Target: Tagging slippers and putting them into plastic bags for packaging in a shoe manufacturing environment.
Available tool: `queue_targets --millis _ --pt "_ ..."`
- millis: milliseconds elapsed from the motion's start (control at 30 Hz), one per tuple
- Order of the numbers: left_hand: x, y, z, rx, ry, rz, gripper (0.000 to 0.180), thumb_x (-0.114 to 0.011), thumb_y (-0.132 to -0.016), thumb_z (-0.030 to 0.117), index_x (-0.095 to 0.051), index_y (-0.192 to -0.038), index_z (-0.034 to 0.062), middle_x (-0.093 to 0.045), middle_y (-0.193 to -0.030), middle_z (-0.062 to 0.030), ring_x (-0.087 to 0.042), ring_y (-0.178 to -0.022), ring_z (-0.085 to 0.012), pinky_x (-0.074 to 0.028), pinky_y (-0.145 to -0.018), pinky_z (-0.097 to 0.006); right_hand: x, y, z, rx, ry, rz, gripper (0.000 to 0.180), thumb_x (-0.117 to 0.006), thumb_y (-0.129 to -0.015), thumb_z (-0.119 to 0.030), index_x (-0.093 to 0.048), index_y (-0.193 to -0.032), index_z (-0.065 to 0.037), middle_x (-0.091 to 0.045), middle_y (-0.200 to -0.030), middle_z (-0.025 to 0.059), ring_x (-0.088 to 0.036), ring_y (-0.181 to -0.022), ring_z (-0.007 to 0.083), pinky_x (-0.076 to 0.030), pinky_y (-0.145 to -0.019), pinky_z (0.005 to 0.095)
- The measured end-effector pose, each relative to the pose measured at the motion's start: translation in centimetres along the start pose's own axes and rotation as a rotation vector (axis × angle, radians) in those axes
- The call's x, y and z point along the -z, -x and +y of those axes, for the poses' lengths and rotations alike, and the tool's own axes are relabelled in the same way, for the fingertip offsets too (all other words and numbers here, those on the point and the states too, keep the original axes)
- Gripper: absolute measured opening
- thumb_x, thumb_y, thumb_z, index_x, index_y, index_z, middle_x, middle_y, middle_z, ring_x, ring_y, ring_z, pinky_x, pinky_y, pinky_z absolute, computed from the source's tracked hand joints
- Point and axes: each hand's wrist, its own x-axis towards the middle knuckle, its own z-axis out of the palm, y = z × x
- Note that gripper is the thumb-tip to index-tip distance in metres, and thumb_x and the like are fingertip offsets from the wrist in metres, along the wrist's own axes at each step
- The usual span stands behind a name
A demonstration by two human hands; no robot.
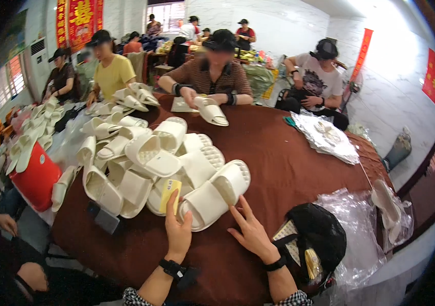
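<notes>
Work at a table spread with a brown cloth [284, 163], seen over the worker's shoulder. One cream slipper [204, 205] lies between the hands, at the near right edge of a slipper heap [152, 154]. The left hand [178, 235], its grip narrow, holds a yellow card [169, 189] upright by the slipper's left side. The right hand [252, 234] is empty, fingers spread, at the slipper's right side; whether they touch it cannot be told. The step in hand appears to be handling the card alongside this slipper; the next move would call for steadying the slipper while the card is controlled.
</notes>
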Motion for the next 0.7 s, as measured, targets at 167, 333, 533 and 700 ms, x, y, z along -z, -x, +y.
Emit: queue_targets --millis 167,333,533,700 --pt "-0.2 -0.4 -1.0 -0.014 -0.004 0.035 0.065 -0.053 -0.087 -0.008 -0.042 -0.150 0.0025 -0.049 -0.143 -0.0129 -0.050 -0.126 -0.0231 -0.035 -0.112 -0.036 0.9 0.1 -2.4 -0.078 -0.007 0.019 0.077 -0.074 -0.086 -0.017 -0.035 -0.150 -0.001 -0.024 -0.156 0.0338 -0.049 -0.129 0.0505 -0.047 -0.106 0.0472" --pt "0.6 -0.8 -1.6 -0.052 -0.010 0.040 0.064 -0.048 -0.090 -0.009 -0.040 -0.152 0.0036 -0.046 -0.149 -0.0126 -0.049 -0.130 -0.0252 -0.035 -0.113 -0.038 3.2 1.9 -8.2 0.060 -0.204 0.054 0.068 -0.071 -0.091 -0.019 -0.039 -0.148 0.001 -0.025 -0.156 0.0322 -0.044 -0.135 0.0489 -0.045 -0.109 0.0457" --pt "0.3 -0.6 -1.8 0.060 0.113 -0.008 0.063 -0.045 -0.096 -0.010 -0.036 -0.155 0.0104 -0.042 -0.150 -0.0142 -0.045 -0.136 -0.0244 -0.032 -0.115 -0.038 13.9 9.3 -14.8 -0.094 -0.380 0.034 0.063 -0.071 -0.093 -0.014 -0.045 -0.150 -0.004 -0.035 -0.157 0.0213 -0.052 -0.133 0.0353 -0.046 -0.108 0.0408" --pt "0.7 -0.5 -2.4 0.058 0.114 -0.015 0.064 -0.044 -0.095 -0.010 -0.036 -0.155 0.0109 -0.038 -0.155 -0.0109 -0.044 -0.137 -0.0241 -0.030 -0.117 -0.039 18.9 16.8 -13.6 -0.437 -0.164 0.496 0.053 -0.078 -0.082 -0.003 -0.062 -0.132 -0.006 -0.057 -0.141 0.0176 -0.061 -0.123 0.0287 -0.056 -0.096 0.0368"
